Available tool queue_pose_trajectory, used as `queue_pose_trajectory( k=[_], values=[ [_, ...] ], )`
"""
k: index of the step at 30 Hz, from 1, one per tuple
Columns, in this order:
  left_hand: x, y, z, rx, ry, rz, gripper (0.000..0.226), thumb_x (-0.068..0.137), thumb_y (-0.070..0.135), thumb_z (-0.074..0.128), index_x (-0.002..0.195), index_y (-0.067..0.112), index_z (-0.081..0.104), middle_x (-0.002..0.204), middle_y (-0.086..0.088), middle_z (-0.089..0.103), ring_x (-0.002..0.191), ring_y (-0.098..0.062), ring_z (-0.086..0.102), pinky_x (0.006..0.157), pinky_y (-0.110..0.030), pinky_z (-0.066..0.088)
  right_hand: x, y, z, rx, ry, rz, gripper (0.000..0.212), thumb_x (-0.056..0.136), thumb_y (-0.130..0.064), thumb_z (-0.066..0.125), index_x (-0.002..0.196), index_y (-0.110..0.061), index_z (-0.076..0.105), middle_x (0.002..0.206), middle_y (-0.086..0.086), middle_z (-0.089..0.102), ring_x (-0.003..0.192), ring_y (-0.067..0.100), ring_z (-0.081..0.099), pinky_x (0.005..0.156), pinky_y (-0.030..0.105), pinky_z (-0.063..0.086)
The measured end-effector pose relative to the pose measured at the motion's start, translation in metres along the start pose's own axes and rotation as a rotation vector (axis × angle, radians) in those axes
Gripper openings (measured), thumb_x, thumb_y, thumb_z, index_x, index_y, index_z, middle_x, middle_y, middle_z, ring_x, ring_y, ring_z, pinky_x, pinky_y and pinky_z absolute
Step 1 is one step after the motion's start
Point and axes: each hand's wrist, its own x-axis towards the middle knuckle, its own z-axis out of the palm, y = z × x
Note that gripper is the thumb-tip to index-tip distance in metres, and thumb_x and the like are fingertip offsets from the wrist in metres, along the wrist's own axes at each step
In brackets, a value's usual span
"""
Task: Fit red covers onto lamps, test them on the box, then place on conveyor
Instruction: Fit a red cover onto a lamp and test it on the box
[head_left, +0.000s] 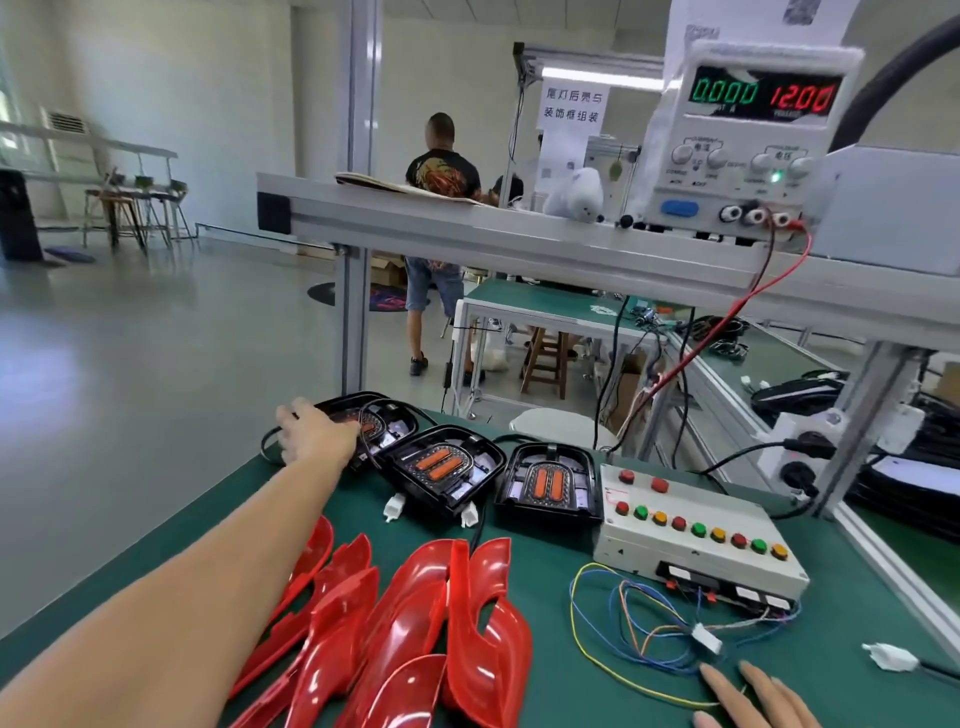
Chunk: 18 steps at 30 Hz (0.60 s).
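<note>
Several black lamps with orange inserts lie along the far side of the green table. My left hand (311, 434) reaches out onto the leftmost lamp (382, 423), fingers laid over its left edge. Two more lamps (441, 467) (548, 480) sit to its right. A pile of glossy red covers (415, 623) lies near me, under my left forearm. The white test box (696, 535) with red, green and yellow buttons stands at the right, coloured wires (623, 623) trailing from it. My right hand (753, 699) rests flat on the table by the wires, holding nothing.
A power supply (748, 140) reading 12.00 sits on the aluminium shelf (467, 228) above the table. The conveyor (779, 364) runs away at the right, with black parts on it. A white plug (888, 657) lies at the right edge. A person stands beyond the bench.
</note>
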Motion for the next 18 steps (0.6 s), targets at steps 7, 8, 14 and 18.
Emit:
queue_pose_trajectory(
  k=[7, 8, 14, 18],
  values=[
    [0.012, 0.002, 0.000, -0.756, -0.193, -0.374, 0.014, 0.085, -0.001, 0.066, 0.095, 0.003, 0.058, 0.116, -0.017, 0.062, 0.075, -0.026, 0.068, 0.064, -0.038, 0.056, 0.022, -0.019, -0.014, -0.061, -0.028, 0.127, 0.060, 0.093, -0.068, 0.008, 0.118, -0.044, 0.057, 0.136, -0.024, 0.045, 0.141, -0.015, 0.000, 0.113, 0.060, 0.004],
    [0.015, 0.001, 0.000, -0.752, -0.190, -0.393, 0.012, 0.087, -0.002, 0.063, 0.082, 0.005, 0.054, 0.117, -0.019, 0.062, 0.072, -0.026, 0.065, 0.066, -0.039, 0.054, 0.024, -0.027, -0.015, -0.053, -0.024, 0.159, 0.058, 0.092, -0.069, 0.007, 0.112, -0.042, 0.055, 0.134, -0.027, 0.042, 0.141, -0.014, 0.008, 0.114, 0.055, -0.001],
    [0.012, -0.002, -0.010, -0.687, -0.238, -0.425, 0.021, 0.091, -0.005, 0.056, 0.112, -0.002, 0.057, 0.082, -0.015, 0.059, 0.057, -0.026, 0.059, 0.065, -0.030, 0.050, 0.076, -0.094, -0.016, -0.142, -0.219, 0.104, 0.058, 0.099, -0.060, 0.012, 0.132, -0.041, 0.056, 0.138, -0.010, 0.055, 0.123, 0.007, 0.057, 0.099, 0.070, 0.032],
    [0.009, -0.005, -0.019, -0.693, -0.292, -0.454, 0.040, 0.088, -0.005, 0.059, 0.126, 0.001, 0.051, 0.133, -0.018, 0.054, 0.124, -0.028, 0.052, 0.094, -0.044, 0.048, 0.102, -0.122, 0.002, 0.144, -0.273, 0.104, 0.052, 0.099, -0.052, 0.035, 0.148, -0.050, 0.016, 0.154, -0.025, 0.013, 0.143, -0.005, 0.006, 0.117, 0.034, -0.012]
  ],
)
